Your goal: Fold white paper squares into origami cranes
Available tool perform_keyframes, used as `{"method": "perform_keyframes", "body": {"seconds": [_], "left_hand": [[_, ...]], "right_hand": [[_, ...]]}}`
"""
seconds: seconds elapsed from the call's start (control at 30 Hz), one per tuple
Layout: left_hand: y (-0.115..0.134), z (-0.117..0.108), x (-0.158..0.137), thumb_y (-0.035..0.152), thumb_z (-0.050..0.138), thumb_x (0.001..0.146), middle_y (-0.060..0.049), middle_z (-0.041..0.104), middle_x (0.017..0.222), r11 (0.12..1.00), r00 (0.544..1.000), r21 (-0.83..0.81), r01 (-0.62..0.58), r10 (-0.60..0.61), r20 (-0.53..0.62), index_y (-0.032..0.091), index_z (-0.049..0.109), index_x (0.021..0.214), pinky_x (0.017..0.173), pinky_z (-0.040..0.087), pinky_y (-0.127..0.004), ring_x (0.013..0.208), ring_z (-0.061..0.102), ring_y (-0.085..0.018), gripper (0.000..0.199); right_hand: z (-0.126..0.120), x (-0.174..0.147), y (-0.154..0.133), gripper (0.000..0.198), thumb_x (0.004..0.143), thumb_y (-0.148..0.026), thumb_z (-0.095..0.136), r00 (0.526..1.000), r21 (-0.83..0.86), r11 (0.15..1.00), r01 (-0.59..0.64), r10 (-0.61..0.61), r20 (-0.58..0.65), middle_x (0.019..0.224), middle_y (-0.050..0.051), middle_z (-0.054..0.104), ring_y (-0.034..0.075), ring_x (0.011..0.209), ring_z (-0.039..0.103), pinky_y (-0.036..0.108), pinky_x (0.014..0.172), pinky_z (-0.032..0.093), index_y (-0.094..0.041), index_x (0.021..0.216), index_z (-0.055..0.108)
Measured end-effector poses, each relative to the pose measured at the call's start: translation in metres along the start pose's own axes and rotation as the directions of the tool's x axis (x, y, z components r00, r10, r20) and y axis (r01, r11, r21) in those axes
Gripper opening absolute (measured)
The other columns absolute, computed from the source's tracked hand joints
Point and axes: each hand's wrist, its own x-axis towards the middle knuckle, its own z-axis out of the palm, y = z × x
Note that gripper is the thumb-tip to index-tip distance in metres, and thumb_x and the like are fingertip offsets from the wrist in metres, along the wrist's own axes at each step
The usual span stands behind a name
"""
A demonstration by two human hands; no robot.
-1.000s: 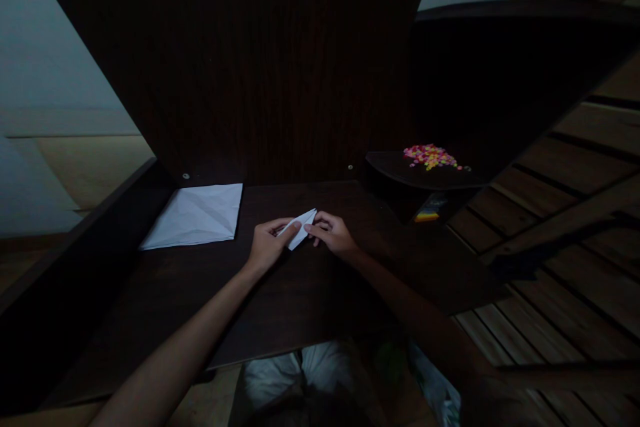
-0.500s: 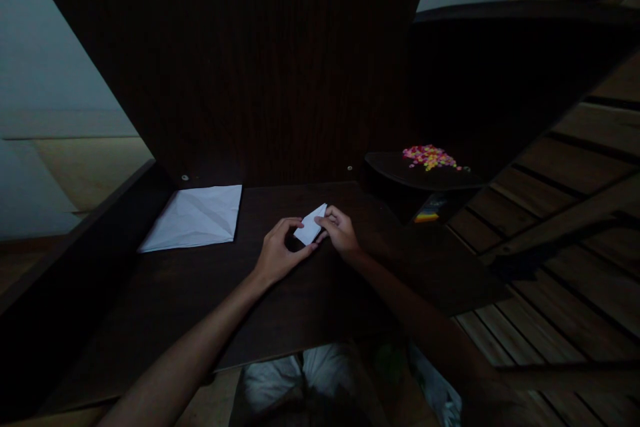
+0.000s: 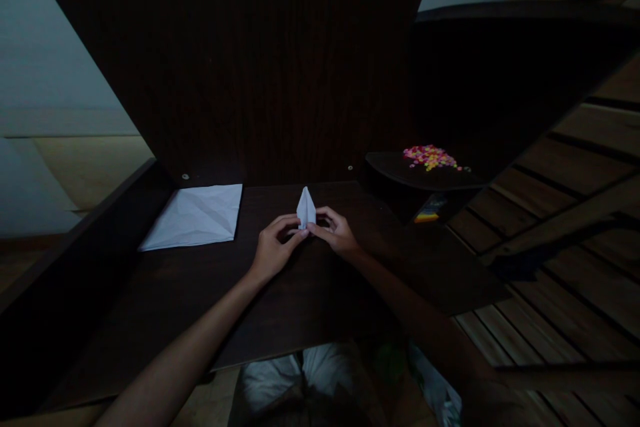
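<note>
A small folded piece of white paper (image 3: 306,207) points away from me, its narrow tip at the top and a crease down its middle. My left hand (image 3: 275,243) grips its lower left side with thumb and fingers. On the lower right, my right hand (image 3: 336,233) pinches the same paper, and both thumbs meet at its near end. Both hands are just over the dark desk (image 3: 280,300). Some of the fingers are hidden behind the paper.
White creased sheets (image 3: 200,217) lie on the desk at the left, beside a raised side board (image 3: 90,240). On a rounded shelf (image 3: 390,170) at the right sits a pile of small colourful pieces (image 3: 431,157). A dark panel (image 3: 260,67) rises behind the desk.
The folded paper has turned from a rightward tilt to pointing straight away from me. My left hand has closed onto it, and both thumbs have come together at its near end.
</note>
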Motion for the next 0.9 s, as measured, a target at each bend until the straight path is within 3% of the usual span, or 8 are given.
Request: {"method": "perform_keyframes", "body": {"seconds": [0.17,0.43,0.73,0.9], "left_hand": [[0.002,-0.002,0.001,0.035,0.070,0.076,-0.009,0.065,0.108,0.999,1.000,-0.041,0.020,-0.021,-0.022,0.016,0.069,0.095,0.086,0.054,-0.035,0.098,0.063,-0.021,0.027],[0.006,-0.004,0.001,0.034,0.066,0.080,-0.008,0.068,0.103,0.996,0.999,0.089,-0.020,0.024,-0.046,0.017,0.070,0.095,0.085,0.053,-0.033,0.096,0.063,-0.020,0.023],[0.004,-0.007,0.002,0.033,0.065,0.081,-0.008,0.069,0.100,0.989,0.995,0.132,-0.071,0.080,-0.065,0.018,0.071,0.090,0.091,0.049,-0.037,0.095,0.064,-0.021,0.019],[0.003,-0.006,0.002,0.033,0.063,0.082,-0.008,0.069,0.104,0.989,0.993,0.132,-0.069,0.080,-0.082,0.018,0.070,0.092,0.093,0.049,-0.039,0.098,0.064,-0.022,0.019]], "right_hand": [[0.000,0.002,0.004,0.033,0.065,-0.041,0.077,0.999,0.085,0.996,-0.026,0.023,0.043,0.088,0.002,0.062,0.018,0.086,0.061,0.030,0.069,0.056,-0.020,0.086,0.062],[0.000,0.003,-0.002,0.035,0.060,-0.045,0.079,0.997,0.110,0.991,-0.081,0.078,0.030,0.079,0.000,0.062,0.016,0.078,0.061,0.033,0.074,0.055,-0.019,0.073,0.059],[-0.003,0.001,-0.001,0.030,0.062,-0.042,0.079,0.997,0.056,0.996,0.070,-0.070,0.008,0.093,0.005,0.059,0.019,0.091,0.060,0.032,0.082,0.049,-0.019,0.073,0.064],[-0.003,-0.003,-0.008,0.021,0.069,-0.038,0.075,0.974,-0.183,0.960,0.212,-0.223,-0.044,0.088,0.006,0.061,0.020,0.087,0.059,0.036,0.081,0.049,-0.021,0.077,0.068]]}}
